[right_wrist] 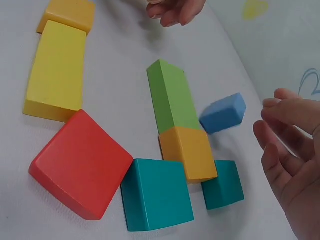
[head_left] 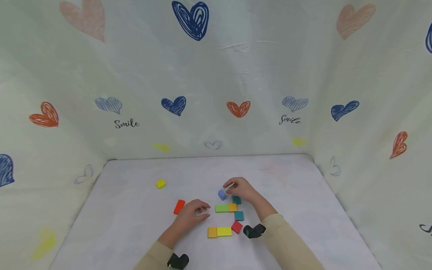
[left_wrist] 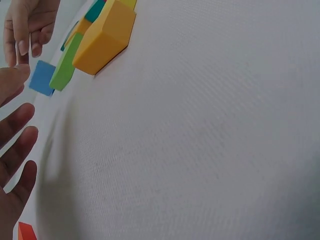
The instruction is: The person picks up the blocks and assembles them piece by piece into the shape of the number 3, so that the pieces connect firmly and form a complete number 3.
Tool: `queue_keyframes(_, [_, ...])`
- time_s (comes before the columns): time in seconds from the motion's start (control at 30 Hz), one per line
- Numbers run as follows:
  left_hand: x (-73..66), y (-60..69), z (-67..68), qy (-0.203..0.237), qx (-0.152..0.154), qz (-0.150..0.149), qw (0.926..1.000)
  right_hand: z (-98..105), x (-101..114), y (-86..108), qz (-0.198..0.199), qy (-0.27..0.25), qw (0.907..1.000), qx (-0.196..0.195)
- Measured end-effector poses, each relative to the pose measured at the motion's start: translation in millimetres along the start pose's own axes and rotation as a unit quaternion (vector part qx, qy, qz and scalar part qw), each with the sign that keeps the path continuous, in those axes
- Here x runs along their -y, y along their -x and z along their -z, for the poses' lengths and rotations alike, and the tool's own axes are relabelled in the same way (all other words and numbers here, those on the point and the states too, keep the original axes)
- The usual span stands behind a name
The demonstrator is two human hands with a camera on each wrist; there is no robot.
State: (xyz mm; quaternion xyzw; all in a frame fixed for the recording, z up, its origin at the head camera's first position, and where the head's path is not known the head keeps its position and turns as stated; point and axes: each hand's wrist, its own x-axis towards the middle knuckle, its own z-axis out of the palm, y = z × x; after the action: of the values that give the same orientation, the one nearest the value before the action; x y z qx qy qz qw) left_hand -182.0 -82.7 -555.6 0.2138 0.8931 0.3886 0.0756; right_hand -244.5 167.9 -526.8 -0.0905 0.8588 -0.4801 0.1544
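Observation:
My right hand point(head_left: 242, 188) is beside a small blue block point(head_left: 222, 194), fingers loosely bent. In the right wrist view a gap shows between these fingers and the blue block point(right_wrist: 223, 113), which looks tilted. Just below this hand lies a teal block point(head_left: 236, 200). My left hand point(head_left: 194, 214) hovers left of a green block point(head_left: 222, 208), thumb and fingers apart with nothing between them. The green block's right end meets an orange block point(head_left: 233, 207). Below these are a second teal block point(head_left: 239, 216), a red block point(head_left: 237, 227), a yellow block point(head_left: 224, 231) and another orange block point(head_left: 212, 232).
An orange-red block point(head_left: 179, 206) lies behind the left hand, partly covered by it. Farther back on the left is a yellow block point(head_left: 160, 183). The white tabletop point(head_left: 287, 180) meets a heart-printed cloth point(head_left: 263, 131) at the back and sides.

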Motion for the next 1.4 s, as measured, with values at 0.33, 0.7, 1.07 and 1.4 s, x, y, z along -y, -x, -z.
queue_keyframes(0.33, [-4.8, -17.2, -11.9, -0.018, 0.008, 0.015, 0.9997, -1.9, -2.7, -6.9, -0.015, 0.029, 0.9993, 0.018])
queue_keyframes(0.7, [-5.0, -32.3, -23.8, 0.003, -0.002, 0.013, 0.9999, -7.8, -7.4, -11.6, -0.001, 0.065, 0.9968, 0.047])
queue_keyframes(1.07, [6.4, -34.2, -32.3, 0.005, -0.015, 0.009, 0.9998, -5.3, -15.5, -11.9, 0.002, 0.078, 0.9964, 0.033])
queue_keyframes(1.4, [10.8, -32.0, -36.3, -0.056, -0.018, 0.006, 0.9983, 2.2, -28.5, -9.5, -0.010, 0.038, 0.9989, -0.025])
